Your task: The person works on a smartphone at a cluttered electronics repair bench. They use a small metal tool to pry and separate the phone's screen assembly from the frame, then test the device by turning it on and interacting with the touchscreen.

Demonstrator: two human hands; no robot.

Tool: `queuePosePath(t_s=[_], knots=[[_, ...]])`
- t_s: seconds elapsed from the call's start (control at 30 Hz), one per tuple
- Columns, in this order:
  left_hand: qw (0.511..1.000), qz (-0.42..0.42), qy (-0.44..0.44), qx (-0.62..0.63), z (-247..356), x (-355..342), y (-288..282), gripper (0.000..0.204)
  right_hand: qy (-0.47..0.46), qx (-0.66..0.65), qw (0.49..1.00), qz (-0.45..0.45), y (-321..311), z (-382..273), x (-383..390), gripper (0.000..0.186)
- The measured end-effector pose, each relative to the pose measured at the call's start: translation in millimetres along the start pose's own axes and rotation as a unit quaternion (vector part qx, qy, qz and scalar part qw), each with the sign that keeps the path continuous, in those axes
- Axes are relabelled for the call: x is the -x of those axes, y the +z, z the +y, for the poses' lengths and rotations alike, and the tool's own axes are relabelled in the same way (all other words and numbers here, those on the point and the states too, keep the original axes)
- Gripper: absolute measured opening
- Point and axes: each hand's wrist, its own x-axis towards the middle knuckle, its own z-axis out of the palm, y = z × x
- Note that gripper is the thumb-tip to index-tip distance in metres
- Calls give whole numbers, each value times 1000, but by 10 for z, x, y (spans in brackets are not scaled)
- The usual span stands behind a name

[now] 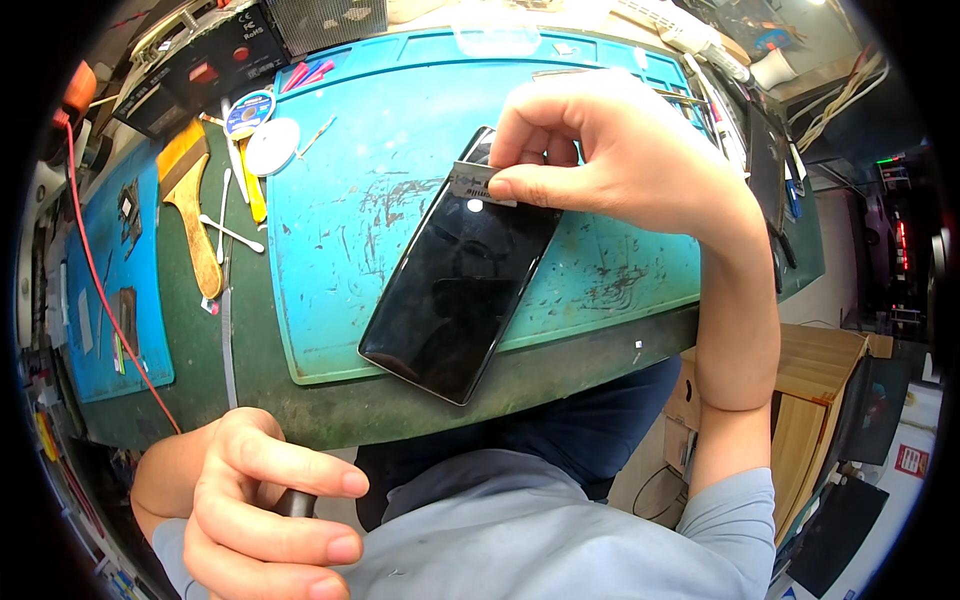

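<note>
A smartphone [460,290] with a glossy black screen lies at a slant on a turquoise work mat [330,300], its lower corner reaching past the mat's near edge. My right hand [580,160] is closed over the phone's upper end, pinching a thin grey metal blade [474,181] between thumb and fingers. The blade lies across the screen near its top and seems to touch it. My left hand [265,500] is raised near my body at the lower left, fingers curled around a small dark object [296,503]. Only its blunt dark end shows, so its kind is unclear.
A wooden-handled brush [190,210], cotton swabs [233,234], a white round lid [272,147] and a solder wire spool [249,114] lie left of the mat. A red cable [97,270] hangs across the left side. A black device box [205,65] stands at the back left.
</note>
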Motion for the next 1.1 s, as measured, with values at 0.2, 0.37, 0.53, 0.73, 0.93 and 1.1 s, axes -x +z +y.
queuePosePath(t_s=[0.2, 0.37, 0.53, 0.73, 0.93, 1.1], knots=[[989, 117, 73, -61, -158, 99, 189, 45, 31, -2, 996, 84, -225, 211, 48, 18], [991, 111, 62, -50, -154, 119, 175, 48, 78, 28, 996, 20, -268, 172, 55, 19], [991, 105, 66, -47, -161, 125, 167, 52, 70, 44, 996, 31, -241, 261, 80, 27], [991, 107, 69, -48, -172, 121, 170, 53, 74, 55, 996, 9, -243, 206, 71, 28], [990, 107, 80, -47, -203, 134, 176, 54, 51, -10, 997, 54, -348, 168, 91, 15], [989, 112, 79, -51, -200, 123, 185, 55, 77, 10, 997, 0, -313, 155, 64, 18]])
